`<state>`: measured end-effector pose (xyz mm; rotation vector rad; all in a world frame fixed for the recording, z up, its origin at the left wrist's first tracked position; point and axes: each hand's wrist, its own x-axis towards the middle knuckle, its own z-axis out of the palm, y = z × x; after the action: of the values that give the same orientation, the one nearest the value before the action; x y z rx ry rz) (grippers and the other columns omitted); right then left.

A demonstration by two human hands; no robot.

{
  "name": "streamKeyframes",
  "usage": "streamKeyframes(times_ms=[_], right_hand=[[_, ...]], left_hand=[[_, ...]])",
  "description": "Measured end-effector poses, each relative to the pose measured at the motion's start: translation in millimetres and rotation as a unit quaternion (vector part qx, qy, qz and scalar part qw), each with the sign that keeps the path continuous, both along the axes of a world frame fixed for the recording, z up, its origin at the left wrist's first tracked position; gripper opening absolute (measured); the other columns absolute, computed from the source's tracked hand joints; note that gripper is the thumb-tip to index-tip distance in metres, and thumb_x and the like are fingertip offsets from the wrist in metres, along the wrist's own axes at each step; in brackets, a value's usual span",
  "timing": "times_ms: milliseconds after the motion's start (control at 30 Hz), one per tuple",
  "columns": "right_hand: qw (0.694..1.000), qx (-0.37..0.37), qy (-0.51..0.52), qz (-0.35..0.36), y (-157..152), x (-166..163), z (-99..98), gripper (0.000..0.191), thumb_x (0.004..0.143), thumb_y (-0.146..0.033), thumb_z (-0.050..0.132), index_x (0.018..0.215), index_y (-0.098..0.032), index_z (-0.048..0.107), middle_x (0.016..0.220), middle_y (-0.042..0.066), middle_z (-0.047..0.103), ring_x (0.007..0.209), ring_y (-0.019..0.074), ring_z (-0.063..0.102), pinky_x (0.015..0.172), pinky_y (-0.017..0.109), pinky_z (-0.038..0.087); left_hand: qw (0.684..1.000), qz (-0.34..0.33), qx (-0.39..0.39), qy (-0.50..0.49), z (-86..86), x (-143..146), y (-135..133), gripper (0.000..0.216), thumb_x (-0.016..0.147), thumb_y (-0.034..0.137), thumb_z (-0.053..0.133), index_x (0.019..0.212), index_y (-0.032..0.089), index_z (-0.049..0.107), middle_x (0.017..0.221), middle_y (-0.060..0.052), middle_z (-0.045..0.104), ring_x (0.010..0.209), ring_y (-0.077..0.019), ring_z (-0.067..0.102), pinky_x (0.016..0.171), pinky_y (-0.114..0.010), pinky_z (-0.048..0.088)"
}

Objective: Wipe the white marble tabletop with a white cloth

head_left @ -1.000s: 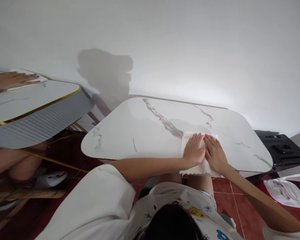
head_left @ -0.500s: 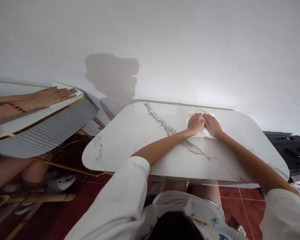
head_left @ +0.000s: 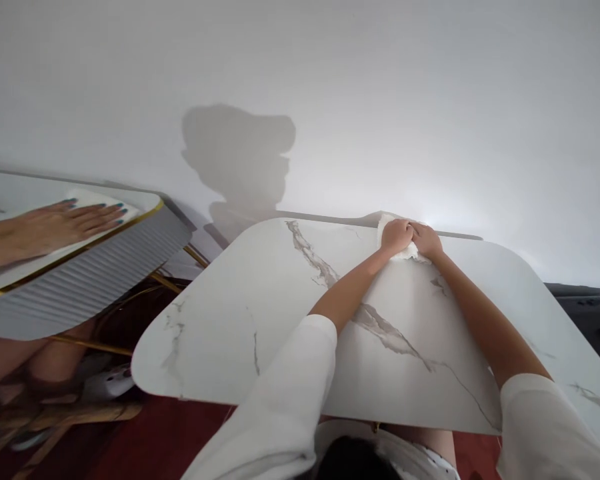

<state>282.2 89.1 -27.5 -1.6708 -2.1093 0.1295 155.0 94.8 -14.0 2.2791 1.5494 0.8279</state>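
Note:
A white cloth (head_left: pixel 408 254) lies bunched at the far edge of a white marble-patterned table (head_left: pixel 290 320), next to the wall. My left hand (head_left: pixel 397 236) is closed over it, fingers curled and pressing down. Right beside it, my right hand (head_left: pixel 428 243) grips the cloth's right part, its fingertips meeting those of my left hand. Both arms reach forward across the tabletop. Much of the cloth is hidden under the hands.
At the left, another person's hand (head_left: pixel 87 221) lies flat on a white cloth (head_left: pixel 75 195) on a second table with a gold-trimmed edge (head_left: pixel 145 213) and grey ribbed side. A wall (head_left: pixel 360 100) stands behind both tables. A black object (head_left: pixel 587 320) sits at the right.
Both my hands have pushed the cloth farther away, up to the table's wall-side edge, where it now bunches up. The other person's hand has slid left and nearer.

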Motion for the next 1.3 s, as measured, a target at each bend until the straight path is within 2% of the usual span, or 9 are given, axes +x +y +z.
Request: streamKeyframes(times_ms=[133, 267, 400, 533, 733, 833, 1000, 1133, 1300], right_hand=[[1.0, 0.011, -0.005, 0.01, 3.9, 1.4, -0.6, 0.04, 0.092, -0.027, 0.033, 0.118, -0.019, 0.062, 0.121, 0.008, 0.065, 0.107, 0.0266, 0.058, 0.09, 0.037, 0.044], [1.0, 0.019, -0.004, 0.024, 2.5, 2.2, -0.8, 0.041, 0.092, -0.027, 0.033, 0.122, -0.017, 0.06, 0.126, 0.009, 0.063, 0.112, 0.026, 0.056, 0.094, 0.037, 0.042], [0.998, 0.025, -0.023, 0.047, -7.0, 0.1, -5.4, 0.044, 0.092, -0.026, 0.033, 0.127, -0.011, 0.056, 0.134, 0.013, 0.056, 0.122, 0.0263, 0.05, 0.103, 0.038, 0.038], [0.998, 0.035, -0.043, 0.033, -30.1, -8.2, -13.5, 0.049, 0.092, -0.026, 0.031, 0.135, -0.009, 0.049, 0.143, 0.015, 0.048, 0.133, 0.0281, 0.04, 0.109, 0.045, 0.032], [0.998, 0.025, -0.059, 0.007, -93.1, -24.6, -17.7, 0.055, 0.092, -0.028, 0.028, 0.14, -0.005, 0.042, 0.148, 0.016, 0.041, 0.138, 0.0294, 0.034, 0.11, 0.048, 0.031], [0.997, 0.021, -0.068, 0.026, -128.0, -30.4, -16.3, 0.056, 0.091, -0.029, 0.029, 0.141, -0.006, 0.042, 0.148, 0.015, 0.041, 0.139, 0.0288, 0.033, 0.111, 0.049, 0.031], [0.996, 0.026, -0.085, 0.028, -185.6, -39.2, -12.2, 0.057, 0.092, -0.031, 0.03, 0.144, -0.009, 0.038, 0.15, 0.013, 0.039, 0.139, 0.0281, 0.032, 0.112, 0.05, 0.03], [0.994, 0.036, -0.089, 0.043, -239.3, -46.5, -8.0, 0.059, 0.092, -0.032, 0.031, 0.147, -0.014, 0.031, 0.15, 0.01, 0.039, 0.14, 0.0268, 0.032, 0.112, 0.05, 0.032], [0.994, 0.033, -0.076, 0.074, -295.9, -42.4, -5.1, 0.061, 0.091, -0.032, 0.033, 0.15, -0.017, 0.026, 0.152, 0.008, 0.036, 0.142, 0.0251, 0.028, 0.113, 0.05, 0.032]], left_hand=[[1.0, -0.006, 0.013, 0.005, -0.4, 1.7, 3.8, 0.029, 0.09, 0.019, 0.038, 0.094, 0.017, 0.067, 0.101, -0.007, 0.07, 0.097, -0.0198, 0.06, 0.09, -0.03, 0.042], [1.0, 0.0, 0.024, 0.018, -1.6, 2.5, -2.0, 0.031, 0.09, 0.018, 0.037, 0.101, 0.015, 0.066, 0.108, -0.009, 0.068, 0.104, -0.0216, 0.057, 0.096, -0.032, 0.039], [0.999, -0.005, 0.032, 0.025, -2.6, -2.8, -19.2, 0.031, 0.091, 0.016, 0.037, 0.109, 0.012, 0.062, 0.114, -0.011, 0.065, 0.113, -0.0227, 0.052, 0.102, -0.034, 0.035], [0.998, -0.024, 0.041, 0.03, 0.7, -15.6, -46.8, 0.03, 0.091, 0.015, 0.037, 0.111, 0.014, 0.058, 0.119, -0.01, 0.062, 0.118, -0.0217, 0.049, 0.105, -0.033, 0.032], [0.996, -0.064, 0.035, 0.051, 9.8, -39.2, -106.1, 0.03, 0.09, 0.015, 0.037, 0.112, 0.016, 0.058, 0.118, -0.01, 0.062, 0.119, -0.0219, 0.049, 0.106, -0.034, 0.033], [0.996, -0.062, 0.023, 0.061, 10.5, -47.5, -138.6, 0.036, 0.09, 0.017, 0.036, 0.121, 0.013, 0.054, 0.13, -0.011, 0.056, 0.127, -0.024, 0.043, 0.11, -0.037, 0.029], [0.992, -0.081, -0.047, 0.083, 13.0, -59.4, -188.9, 0.049, 0.092, 0.022, 0.032, 0.139, 0.009, 0.041, 0.149, -0.011, 0.039, 0.141, -0.0269, 0.027, 0.117, -0.04, 0.019], [0.986, -0.108, -0.096, 0.087, 19.1, -71.7, -233.2, 0.056, 0.091, 0.025, 0.033, 0.144, 0.008, 0.033, 0.154, -0.012, 0.03, 0.144, -0.0283, 0.019, 0.119, -0.044, 0.015], [0.975, -0.102, -0.188, 0.061, 28.7, -74.1, -284.3, 0.065, 0.084, 0.026, 0.039, 0.147, 0.011, 0.029, 0.157, -0.008, 0.023, 0.146, -0.0258, 0.012, 0.12, -0.043, 0.012]])
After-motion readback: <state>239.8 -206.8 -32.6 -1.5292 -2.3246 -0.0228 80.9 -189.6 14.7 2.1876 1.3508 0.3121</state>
